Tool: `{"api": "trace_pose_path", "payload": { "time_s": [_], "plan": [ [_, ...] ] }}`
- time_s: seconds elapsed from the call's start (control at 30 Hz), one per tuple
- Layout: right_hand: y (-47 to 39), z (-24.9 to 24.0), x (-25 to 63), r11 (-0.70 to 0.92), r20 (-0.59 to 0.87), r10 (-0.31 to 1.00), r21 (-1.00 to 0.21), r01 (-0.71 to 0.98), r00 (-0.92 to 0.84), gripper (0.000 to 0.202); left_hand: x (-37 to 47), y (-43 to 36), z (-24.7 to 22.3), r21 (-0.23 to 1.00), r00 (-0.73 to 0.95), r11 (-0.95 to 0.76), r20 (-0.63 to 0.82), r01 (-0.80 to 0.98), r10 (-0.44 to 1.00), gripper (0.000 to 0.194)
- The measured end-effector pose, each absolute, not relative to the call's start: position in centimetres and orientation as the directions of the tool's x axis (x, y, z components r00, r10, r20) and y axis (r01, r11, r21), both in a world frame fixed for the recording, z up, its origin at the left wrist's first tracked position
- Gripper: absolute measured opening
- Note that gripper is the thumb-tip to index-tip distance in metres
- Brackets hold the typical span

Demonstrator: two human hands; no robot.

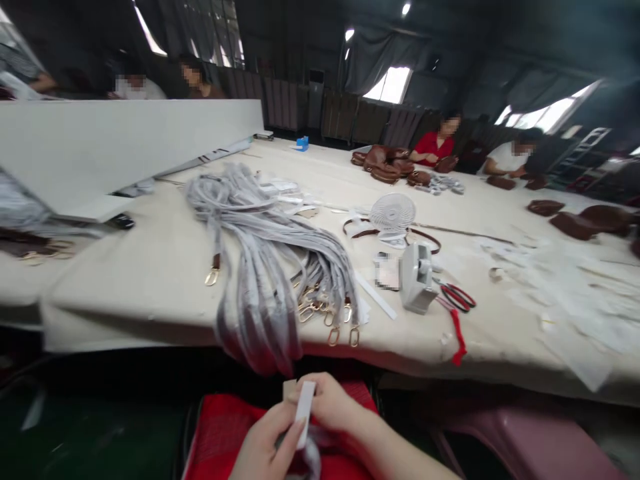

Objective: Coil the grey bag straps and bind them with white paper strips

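Both hands low at the bottom of the view, below the near edge of the worktop (pixel 150 280), over a red surface (pixel 225 433). Left hand (pixel 265 447) curled shut, thumb and fingers pinching the lower part of a narrow white strip (pixel 304 413). Right hand (pixel 327 403) closed as well, fingertips gripping the upper end of the same strip together with a small tan piece (pixel 289 389) just behind it. Strip held nearly upright, tilted slightly to the right. A bit of grey wrapped strap (pixel 311 460) visible under the hands; too blurred to tell which hand holds it.

On the worktop, straight above the hands, a thick bundle of grey wrapped straps (pixel 260 253) with gold clasps, one end drooping over the near edge. To the right of the bundle, a grey tape dispenser (pixel 416 277), with red-handled scissors (pixel 457 297) just beside it and a red cord (pixel 457 337) trailing toward the near edge. Behind the dispenser, a small white fan (pixel 393 217). Toward the right edge, loose clear plastic sheets (pixel 565 287). At the far edge, brown bags (pixel 385 163) in a pile, near a person in a red top (pixel 435 147). Along the left side, a long white board (pixel 115 143) raised above the worktop.
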State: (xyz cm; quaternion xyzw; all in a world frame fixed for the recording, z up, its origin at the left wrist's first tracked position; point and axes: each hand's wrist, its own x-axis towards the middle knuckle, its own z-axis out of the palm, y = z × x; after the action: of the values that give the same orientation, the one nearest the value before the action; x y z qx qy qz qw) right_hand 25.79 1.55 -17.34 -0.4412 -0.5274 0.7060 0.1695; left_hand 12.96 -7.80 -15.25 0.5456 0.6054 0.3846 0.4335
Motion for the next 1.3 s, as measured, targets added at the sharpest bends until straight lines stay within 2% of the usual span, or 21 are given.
{"api": "trace_pose_path", "payload": {
  "time_s": [0.07, 0.2, 0.37, 0.53, 0.67, 0.77, 0.9, 1.0, 1.3],
  "plan": [
    [1.7, -17.8, 26.0, -0.426, -0.447, 0.703, -0.887, 0.176, -0.553, 0.054, 13.4, -7.8, -14.1, 0.931, -0.011, 0.109, -0.112, 0.348, 0.994, 0.038],
    [1.7, -18.0, 26.6, -0.461, -0.453, 0.703, -0.877, 0.134, -0.548, 0.050, 13.7, -8.0, -13.7, 0.903, -0.131, 0.199, -0.160, 0.381, 0.978, 0.038],
    [2.2, -16.4, 27.7, -0.360, -0.380, 0.698, -0.919, 0.161, -0.607, 0.043, 13.6, -7.8, -14.4, 0.898, -0.112, 0.288, -0.265, 0.332, 0.958, 0.039],
    [4.2, -14.3, 29.3, -0.326, -0.417, 0.501, -0.903, 0.281, -0.758, 0.040, 13.8, -7.3, -14.8, 0.907, -0.100, 0.324, -0.308, 0.269, 0.946, 0.041],
    [5.0, -13.2, 30.2, -0.327, -0.451, 0.384, -0.882, 0.338, -0.806, 0.046, 14.0, -7.1, -14.6, 0.893, -0.125, 0.294, -0.267, 0.341, 0.956, 0.041],
    [4.7, -13.7, 29.8, -0.270, -0.456, 0.412, -0.888, 0.373, -0.789, 0.038, 14.1, -7.2, -14.3, 0.869, -0.130, 0.290, -0.260, 0.401, 0.957, 0.038],
    [4.2, -14.8, 29.1, -0.199, -0.460, 0.469, -0.887, 0.417, -0.754, 0.031, 14.1, -7.8, -14.2, 0.867, -0.217, 0.337, -0.272, 0.367, 0.937, 0.018],
    [4.2, -15.2, 29.0, -0.179, -0.474, 0.473, -0.877, 0.446, -0.743, 0.032, 14.1, -8.3, -14.1, 0.882, -0.263, 0.354, -0.278, 0.311, 0.924, 0.022],
    [3.9, -15.9, 28.5, -0.163, -0.465, 0.485, -0.880, 0.447, -0.740, 0.031, 14.3, -8.5, -13.4, 0.897, -0.210, 0.333, -0.280, 0.290, 0.937, 0.023]
  ]
}}
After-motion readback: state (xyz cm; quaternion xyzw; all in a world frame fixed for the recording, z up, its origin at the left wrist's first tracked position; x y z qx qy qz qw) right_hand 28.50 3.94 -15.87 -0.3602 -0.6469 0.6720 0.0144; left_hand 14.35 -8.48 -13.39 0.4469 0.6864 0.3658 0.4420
